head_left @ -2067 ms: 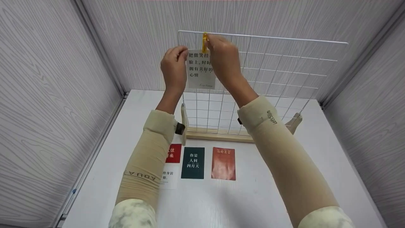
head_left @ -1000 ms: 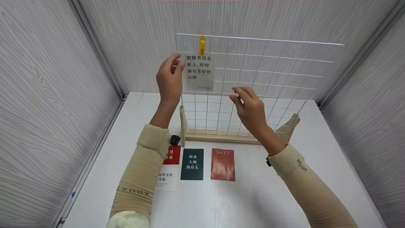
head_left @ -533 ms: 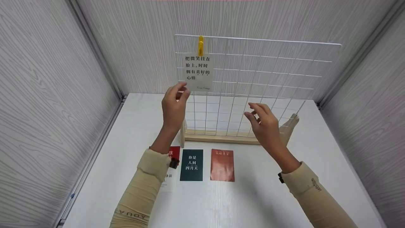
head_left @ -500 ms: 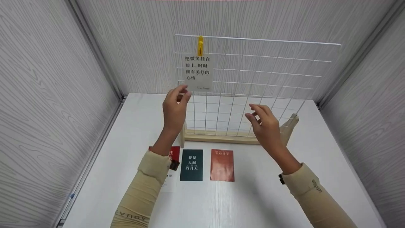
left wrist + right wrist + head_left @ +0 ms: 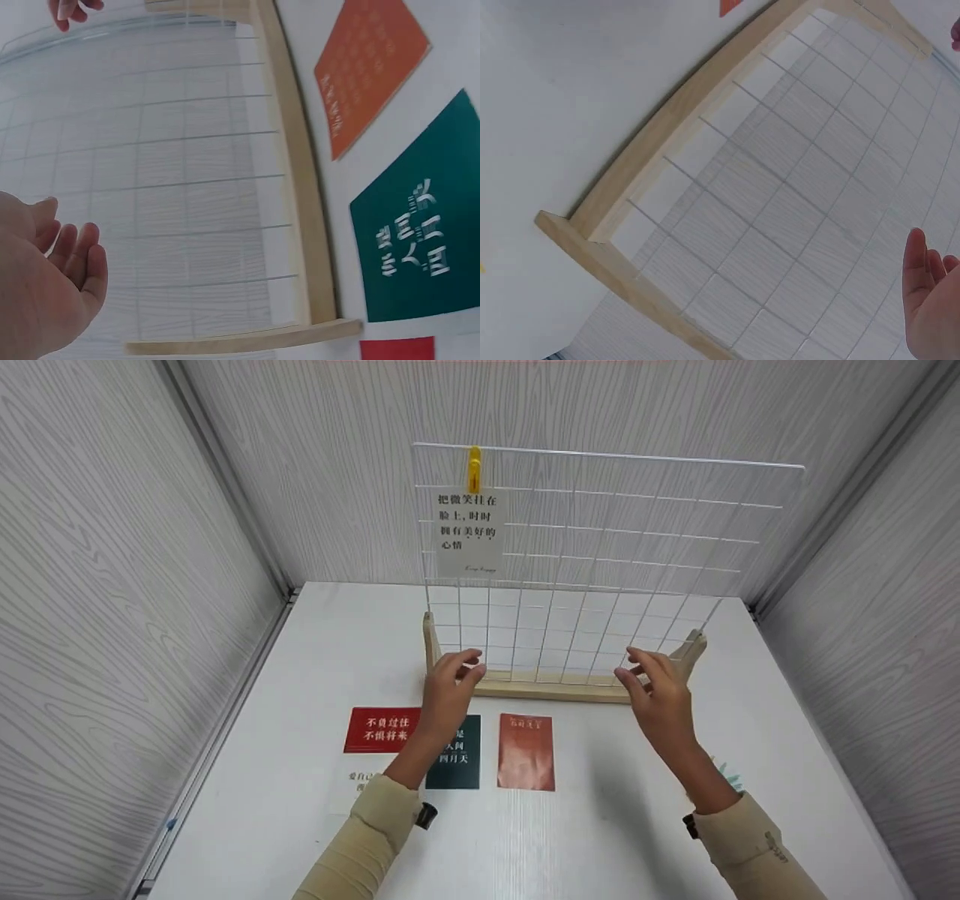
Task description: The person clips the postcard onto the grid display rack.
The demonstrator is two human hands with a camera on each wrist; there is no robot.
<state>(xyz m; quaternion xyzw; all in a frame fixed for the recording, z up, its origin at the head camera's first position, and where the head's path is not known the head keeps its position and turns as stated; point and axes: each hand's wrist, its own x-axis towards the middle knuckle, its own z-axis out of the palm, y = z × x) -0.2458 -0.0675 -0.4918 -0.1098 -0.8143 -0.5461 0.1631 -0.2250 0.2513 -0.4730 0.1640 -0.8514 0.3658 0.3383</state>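
A white wire grid (image 5: 600, 525) stands in a wooden base (image 5: 555, 690) at the back of the table. From its top left hangs a pale card (image 5: 471, 556) with dark printed characters, held by a yellow clip (image 5: 474, 471). My left hand (image 5: 448, 690), fingers loosely bent and holding nothing, is in front of the base's left part, overlapping the dark green card (image 5: 469, 772). My right hand (image 5: 660, 690) is likewise relaxed, in front of the base's right end. In the left wrist view the left hand (image 5: 52, 277) shows bent fingers with nothing between them.
On the white table (image 5: 570, 847) lie a red card (image 5: 367, 730), a white card (image 5: 349, 795) partly behind the left forearm, and an orange-red card (image 5: 526, 757). Something with teal leaf shapes (image 5: 729, 777) shows beside the right wrist. Wood-patterned panels (image 5: 90, 585) enclose the sides and back.
My right hand let go of the yellow clip and moved down and right. My left hand left the hanging card's side and came down. Card and clip stay on the grid.
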